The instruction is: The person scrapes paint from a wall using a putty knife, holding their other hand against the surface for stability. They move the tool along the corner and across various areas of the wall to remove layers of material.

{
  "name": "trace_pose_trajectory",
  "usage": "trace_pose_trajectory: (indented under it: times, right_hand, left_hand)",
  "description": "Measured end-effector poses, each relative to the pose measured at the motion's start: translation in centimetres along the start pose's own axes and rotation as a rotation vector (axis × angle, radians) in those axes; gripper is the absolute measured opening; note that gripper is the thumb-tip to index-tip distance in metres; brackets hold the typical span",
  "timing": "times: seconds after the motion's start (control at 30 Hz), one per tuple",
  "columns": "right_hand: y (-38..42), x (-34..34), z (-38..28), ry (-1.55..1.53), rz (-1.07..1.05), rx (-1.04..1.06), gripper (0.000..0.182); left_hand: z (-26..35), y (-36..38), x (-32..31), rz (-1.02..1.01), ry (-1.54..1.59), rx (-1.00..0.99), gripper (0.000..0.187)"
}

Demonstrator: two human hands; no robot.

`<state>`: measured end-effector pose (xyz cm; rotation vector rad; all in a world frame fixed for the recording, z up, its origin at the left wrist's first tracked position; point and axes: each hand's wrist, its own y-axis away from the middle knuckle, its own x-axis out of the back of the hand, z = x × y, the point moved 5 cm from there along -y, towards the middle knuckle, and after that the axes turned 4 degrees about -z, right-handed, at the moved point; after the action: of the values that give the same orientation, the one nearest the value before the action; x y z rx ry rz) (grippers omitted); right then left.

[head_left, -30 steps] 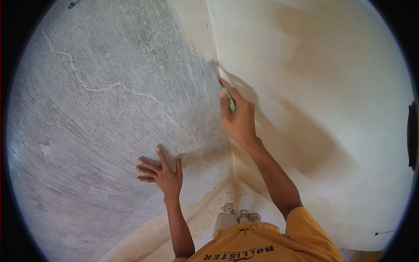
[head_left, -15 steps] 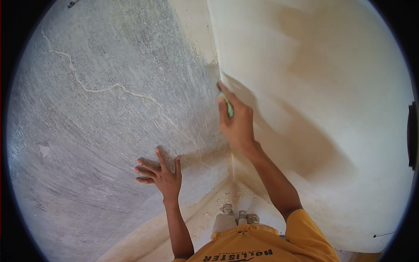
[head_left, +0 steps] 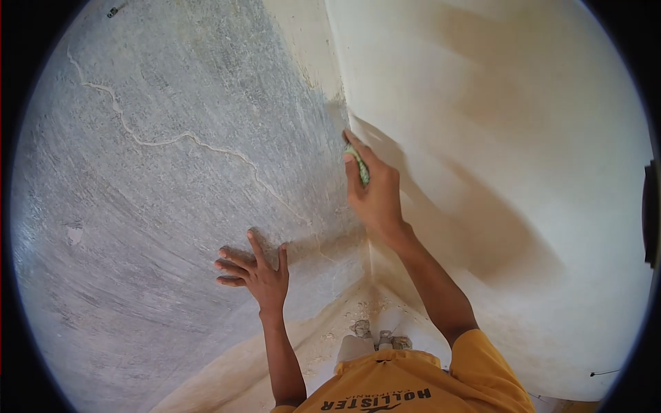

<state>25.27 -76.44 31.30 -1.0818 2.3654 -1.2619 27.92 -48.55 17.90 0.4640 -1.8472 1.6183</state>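
Observation:
My right hand (head_left: pixel 375 193) is wrapped round a small pale green item (head_left: pixel 359 165), mostly hidden by the fingers; what it is I cannot tell. Its index finger points up along the corner where the grey wall (head_left: pixel 172 193) meets the cream wall (head_left: pixel 482 82). Lower down and to the left, my left hand (head_left: pixel 265 275) lies with spread fingers against the grey surface. From the upper left a pale, winding crack line (head_left: pixel 186 135) runs across that wall towards the corner, ending above and right of my left hand.
Crumbs of debris lie on the floor (head_left: pixel 337 306) where the walls meet, close to my feet (head_left: pixel 385 339). A small dark fitting (head_left: pixel 112 12) sits at the upper left of the grey wall. A dark object (head_left: pixel 649 213) stands at the right edge.
Both hands keep nearly the same places, the left spread on the wall, the right at the corner with the green item. The view has shifted very slightly.

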Motion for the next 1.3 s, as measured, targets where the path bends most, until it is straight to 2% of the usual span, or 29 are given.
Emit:
trace_pose_trajectory:
  times: [0.03,0.17,0.23,0.33,0.43,0.63,0.77,0.87,1.0,1.1,1.2,1.3]
  right_hand:
    - [0.2,-0.2,-0.5,0.001,0.053,0.107,0.034]
    - [-2.2,1.4,-1.2,0.054,-0.046,-0.136,0.034]
    - [-1.9,1.2,-1.1,0.074,-0.066,-0.149,0.034]
    - [-0.5,0.3,-1.1,-0.013,0.047,0.077,0.035]
    - [-1.3,1.7,-1.3,0.005,-0.153,-0.245,0.035]
    - [0.3,0.3,-0.9,0.011,-0.009,-0.054,0.033]
    - [-2.0,0.9,-0.6,-0.042,-0.011,-0.142,0.035]
    - [1.2,-0.4,0.3,0.025,0.017,0.046,0.038]
    - [0.8,0.1,0.2,0.070,-0.135,-0.118,0.039]
    - [0.0,0.2,-0.6,-0.071,-0.052,-0.029,0.038]
    - [0.6,0.0,-0.5,-0.056,-0.026,-0.005,0.038]
    - [-0.6,0.5,-1.0,-0.058,-0.071,-0.158,0.037]
  left_hand:
    - [0.0,-0.1,0.1,0.002,-0.002,-0.002,0.087]
    - [-0.1,0.0,0.0,0.011,0.000,-0.008,0.088]
    - [0.0,-0.1,0.0,0.023,-0.002,-0.018,0.089]
    - [0.0,0.0,-0.1,0.005,-0.006,-0.001,0.090]
    - [-0.1,0.0,-0.2,0.006,-0.004,-0.006,0.089]
    - [-0.1,0.0,0.0,-0.008,0.010,-0.004,0.089]
    - [-0.2,-0.1,0.1,0.004,-0.009,-0.019,0.088]
    - [0.0,0.0,0.1,-0.001,-0.016,-0.018,0.089]
    - [-0.1,0.1,0.1,-0.007,-0.006,-0.013,0.089]
    - [-0.2,0.0,0.1,-0.008,-0.003,-0.016,0.088]
    - [-0.1,0.2,-0.1,-0.011,-0.005,-0.015,0.088]
    - [-0.3,0.0,-0.3,-0.014,-0.011,-0.013,0.087]
